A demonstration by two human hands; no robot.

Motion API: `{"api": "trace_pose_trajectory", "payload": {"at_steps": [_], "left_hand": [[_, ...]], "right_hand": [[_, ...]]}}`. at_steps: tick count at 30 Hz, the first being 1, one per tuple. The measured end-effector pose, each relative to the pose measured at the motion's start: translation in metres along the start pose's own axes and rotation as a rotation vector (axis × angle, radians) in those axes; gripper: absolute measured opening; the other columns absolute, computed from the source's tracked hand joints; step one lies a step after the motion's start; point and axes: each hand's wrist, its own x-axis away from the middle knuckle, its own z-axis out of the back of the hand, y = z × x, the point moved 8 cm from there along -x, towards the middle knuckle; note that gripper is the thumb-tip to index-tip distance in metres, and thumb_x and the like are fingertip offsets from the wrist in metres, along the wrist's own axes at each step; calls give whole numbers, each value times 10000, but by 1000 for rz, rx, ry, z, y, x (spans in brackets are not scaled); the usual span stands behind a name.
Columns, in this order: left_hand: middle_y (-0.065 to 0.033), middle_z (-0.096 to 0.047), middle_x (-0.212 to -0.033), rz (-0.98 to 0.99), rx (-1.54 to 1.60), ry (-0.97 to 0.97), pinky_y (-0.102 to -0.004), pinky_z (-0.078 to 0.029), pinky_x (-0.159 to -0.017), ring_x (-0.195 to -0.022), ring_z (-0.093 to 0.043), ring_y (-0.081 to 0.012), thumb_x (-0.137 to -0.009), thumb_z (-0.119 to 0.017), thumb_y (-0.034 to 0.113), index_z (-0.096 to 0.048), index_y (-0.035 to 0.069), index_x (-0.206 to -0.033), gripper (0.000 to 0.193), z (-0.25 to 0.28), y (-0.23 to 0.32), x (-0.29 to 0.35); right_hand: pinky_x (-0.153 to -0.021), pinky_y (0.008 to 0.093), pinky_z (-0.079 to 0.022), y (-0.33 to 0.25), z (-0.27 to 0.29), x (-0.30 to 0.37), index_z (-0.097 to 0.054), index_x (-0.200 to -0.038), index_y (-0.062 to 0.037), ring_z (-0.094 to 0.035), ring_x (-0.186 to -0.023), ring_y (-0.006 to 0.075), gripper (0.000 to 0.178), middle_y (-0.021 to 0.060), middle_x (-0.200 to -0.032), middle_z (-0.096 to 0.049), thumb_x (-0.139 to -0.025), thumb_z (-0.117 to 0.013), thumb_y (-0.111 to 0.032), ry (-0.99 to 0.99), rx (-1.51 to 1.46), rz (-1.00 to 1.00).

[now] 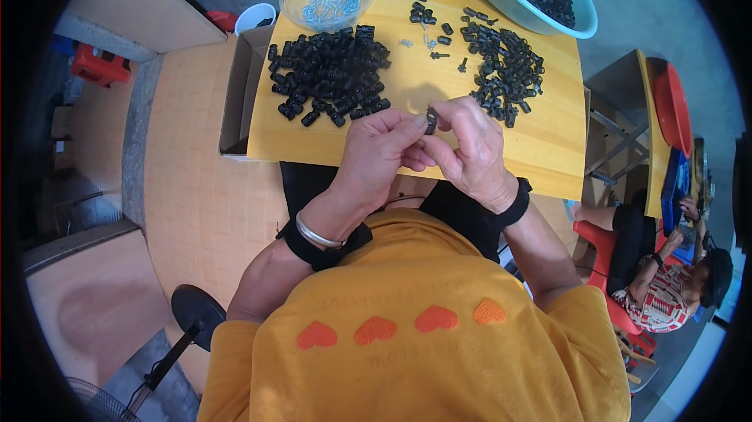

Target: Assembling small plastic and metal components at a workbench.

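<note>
The left hand (376,148) and right hand (474,144) are pinching a small black part (431,121) between them (fingers are partly hiding it) above the tabletop (562,120). Beyond, a left heap (329,70) and a right heap (505,70) of black pieces are lying near silvery pieces (333,9).

Small black part (431,121), roughly upright, partly covered, pinched in midair
</note>
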Motion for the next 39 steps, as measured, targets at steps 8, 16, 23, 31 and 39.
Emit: {"api": "trace_pose_trajectory", "payload": {"at_steps": [8, 16, 23, 31, 39], "left_hand": [[-37, -614, -650, -70, -11, 27, -188, -465, -508, -531, -560, -70, -899, -578, 178, -620, 24, -798, 189, 2, 4, 2], [-47, -618, -643, -4, -61, 24, -189, -465, -501, -528, -569, -82, -892, -574, 174, -623, 24, -778, 194, -2, 7, 0], [-45, -621, -648, 32, -70, 32, -197, -471, -507, -533, -572, -85, -891, -582, 179, -621, 35, -760, 199, -2, 4, 3], [-90, -658, -716, 100, -68, -5, -218, -510, -546, -584, -623, -126, -906, -567, 201, -599, 28, -856, 183, 2, -5, 1], [-99, -660, -718, 188, -80, -44, -232, -526, -548, -586, -633, -139, -902, -567, 220, -600, 17, -863, 209, 7, -12, 1]], "right_hand": [[-560, 339, -478, -6, 2, -3, -552, -915, 8, -564, -639, 287, 324, 129, -754, -539, -648, -709, -86, 4, 24, 61], [-555, 339, -479, -7, 5, -6, -559, -904, 9, -568, -635, 286, 291, 124, -748, -543, -657, -694, -67, 48, 11, 47], [-579, 344, -488, -6, 7, -2, -569, -941, -2, -578, -676, 294, 321, 121, -786, -559, -671, -719, -92, 8, 12, 13], [-562, 351, -486, -3, 1, 3, -562, -927, -7, -580, -654, 301, 319, 128, -774, -553, -678, -729, -118, -33, 4, -37], [-535, 359, -479, -1, -4, 7, -538, -877, -6, -571, -618, 302, 289, 132, -743, -533, -682, -721, -115, -63, -17, -28]]}}
